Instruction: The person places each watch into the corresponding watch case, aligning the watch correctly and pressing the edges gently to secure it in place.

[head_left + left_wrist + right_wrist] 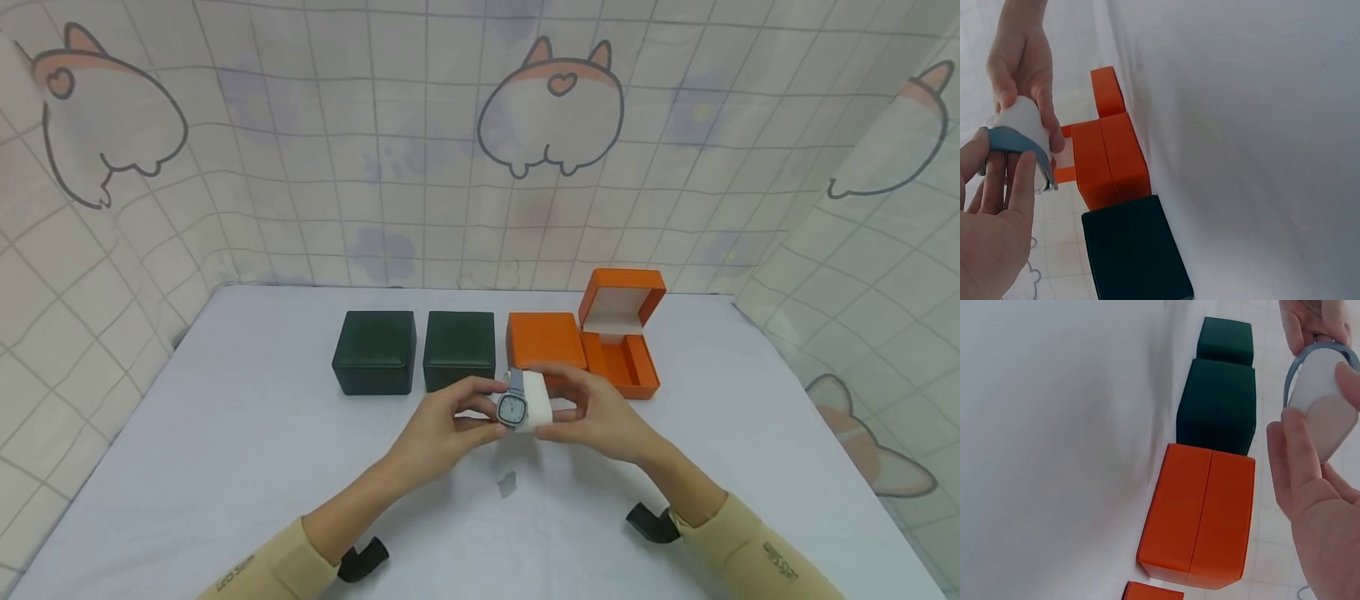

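Observation:
A wristwatch (512, 408) with a blue-grey strap and a squarish dial sits around one end of a white watch cushion (536, 402), held above the table. My left hand (442, 429) pinches the watch from the left; in the left wrist view its fingers reach around the strap (1013, 140). With thumb and fingers my right hand (592, 417) grips the cushion at its right end. In the right wrist view the strap (1291, 378) loops around the cushion (1322, 403). Behind the hands stands an open orange box (643, 367), its lid raised and its lining pale.
Left of the open box is a closed orange box (546, 333). Two closed dark green boxes (375, 350) (460, 346) continue the row leftward. A small grey scrap (507, 484) lies on the white table (225, 467) in front of the hands. Black straps hang near both wrists.

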